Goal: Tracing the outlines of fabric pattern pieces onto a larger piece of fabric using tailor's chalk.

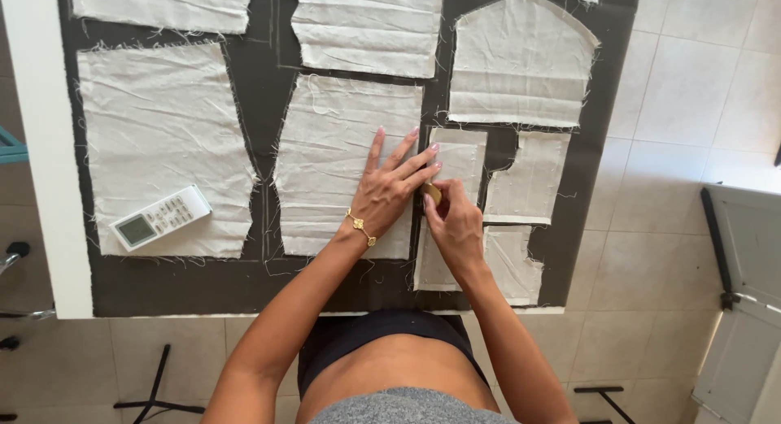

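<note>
My left hand (394, 188) lies flat with fingers spread on a cream fabric pattern piece (338, 147), pressing it onto dark grey cloth (252, 74); a gold bracelet circles its wrist. My right hand (454, 225) pinches a small yellowish piece of tailor's chalk (433, 193) at the right edge of that pattern piece, in the narrow dark gap beside a smaller cream piece (455, 160). Thin chalk lines outline several pieces on the dark cloth.
Several other cream pattern pieces lie over the dark cloth on a white table (41, 147). A white remote control (160, 217) rests on the large left piece (159, 123). Tiled floor (683, 107) lies to the right, with a grey door (744, 294) at far right.
</note>
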